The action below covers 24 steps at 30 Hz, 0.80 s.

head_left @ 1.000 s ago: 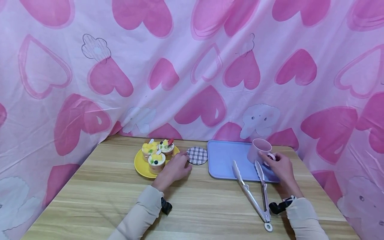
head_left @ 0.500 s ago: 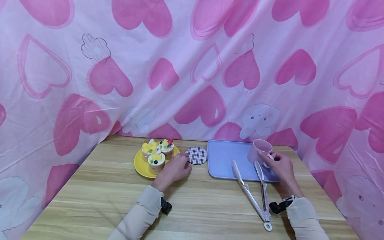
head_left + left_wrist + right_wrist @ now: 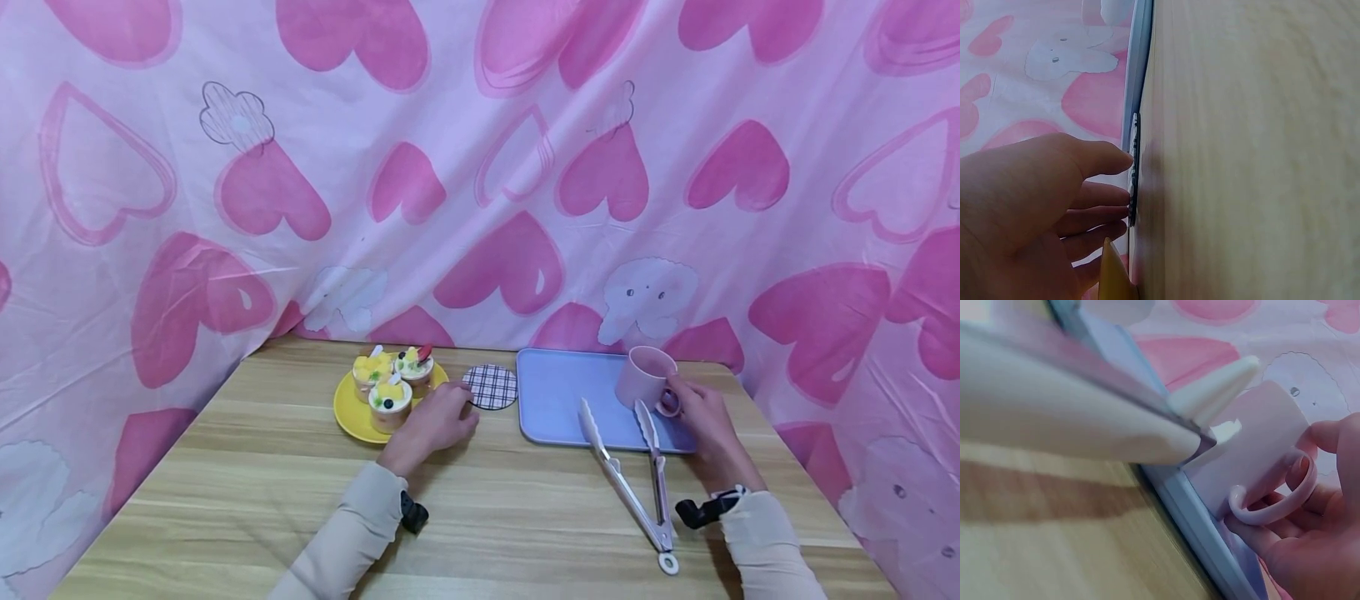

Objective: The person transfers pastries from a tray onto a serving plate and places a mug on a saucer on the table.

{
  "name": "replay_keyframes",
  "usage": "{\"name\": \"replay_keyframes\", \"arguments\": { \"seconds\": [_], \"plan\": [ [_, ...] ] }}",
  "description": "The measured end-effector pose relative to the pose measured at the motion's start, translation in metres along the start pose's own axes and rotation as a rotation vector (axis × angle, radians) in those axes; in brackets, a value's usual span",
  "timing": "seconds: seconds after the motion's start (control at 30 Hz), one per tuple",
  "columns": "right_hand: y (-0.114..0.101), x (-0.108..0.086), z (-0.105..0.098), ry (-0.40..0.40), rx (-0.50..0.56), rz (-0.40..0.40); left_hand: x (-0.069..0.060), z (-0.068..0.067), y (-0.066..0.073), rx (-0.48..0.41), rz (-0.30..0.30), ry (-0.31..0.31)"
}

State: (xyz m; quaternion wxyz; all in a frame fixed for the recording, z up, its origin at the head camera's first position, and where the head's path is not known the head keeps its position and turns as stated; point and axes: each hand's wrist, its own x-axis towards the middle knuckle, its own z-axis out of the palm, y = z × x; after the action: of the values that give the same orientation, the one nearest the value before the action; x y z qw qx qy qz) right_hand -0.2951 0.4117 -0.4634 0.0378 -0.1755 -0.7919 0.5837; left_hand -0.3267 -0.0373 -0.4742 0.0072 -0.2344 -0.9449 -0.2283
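In the head view, my left hand (image 3: 435, 421) reaches past the yellow plate (image 3: 347, 417). Its relaxed fingertips touch the near left edge of a round checked coaster (image 3: 491, 387), which lies flat on the table; the left wrist view also shows this coaster (image 3: 1134, 169) edge-on. My right hand (image 3: 705, 417) holds a pink mug (image 3: 641, 379) at its handle side. The mug stands upright on the blue tray (image 3: 558, 400). In the right wrist view, fingers curl behind the mug handle (image 3: 1275, 509), with one fingertip showing through its loop.
Open metal tongs (image 3: 637, 504) with pale tips lie partly over the tray's front edge, close to the mug. Several dessert cups (image 3: 392, 407) crowd the plate on the left. A pink heart-patterned cloth (image 3: 495, 167) hangs behind the wooden table (image 3: 480, 517).
My right hand has shifted slightly right along the mug, its fingers moving from the mug's side toward the handle. The mug has barely moved. My left hand stays at the coaster.
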Motion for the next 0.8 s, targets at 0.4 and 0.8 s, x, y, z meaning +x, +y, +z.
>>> {"name": "replay_keyframes", "arguments": {
  "seconds": [0.4,0.8],
  "plan": [
    [-0.0026,-0.0007,-0.0030,-0.056,0.210,0.136,-0.0002,-0.0011,-0.0003,-0.009,-0.012,-0.016],
    [0.0003,-0.0004,0.0003,0.055,0.217,0.058,-0.0006,-0.0021,0.0001,-0.027,-0.007,-0.019]
  ]
}}
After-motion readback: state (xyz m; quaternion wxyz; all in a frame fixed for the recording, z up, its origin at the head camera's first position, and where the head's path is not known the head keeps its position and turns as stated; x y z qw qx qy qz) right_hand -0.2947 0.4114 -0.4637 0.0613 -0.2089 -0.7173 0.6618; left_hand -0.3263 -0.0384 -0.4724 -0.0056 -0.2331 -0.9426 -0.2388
